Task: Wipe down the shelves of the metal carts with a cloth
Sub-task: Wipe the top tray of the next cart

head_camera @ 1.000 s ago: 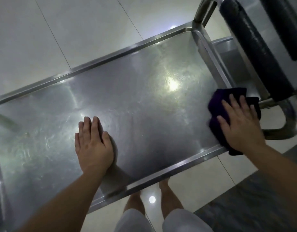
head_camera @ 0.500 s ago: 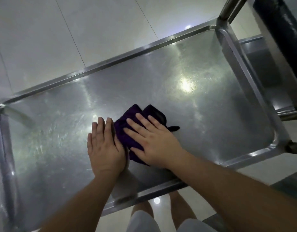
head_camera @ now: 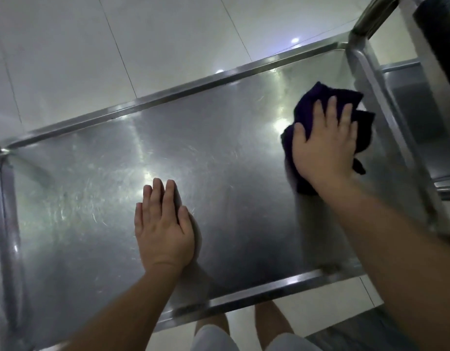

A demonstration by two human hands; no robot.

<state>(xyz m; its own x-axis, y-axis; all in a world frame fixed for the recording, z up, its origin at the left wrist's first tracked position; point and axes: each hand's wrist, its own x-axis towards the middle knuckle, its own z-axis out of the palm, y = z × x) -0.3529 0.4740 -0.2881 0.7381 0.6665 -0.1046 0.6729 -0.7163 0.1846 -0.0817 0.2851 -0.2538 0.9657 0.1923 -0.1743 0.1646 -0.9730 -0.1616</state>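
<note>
Steel shelf bears both flat hands: left bare, right pressing purple cloth.

A pale tiled floor with thin dark grout lines lay beyond the far edge and carried small bright reflections of ceiling lights. A darker grey floor area occupied the lower right corner. The wearer's bare legs and white shorts were visible at the bottom centre of the frame.
</note>
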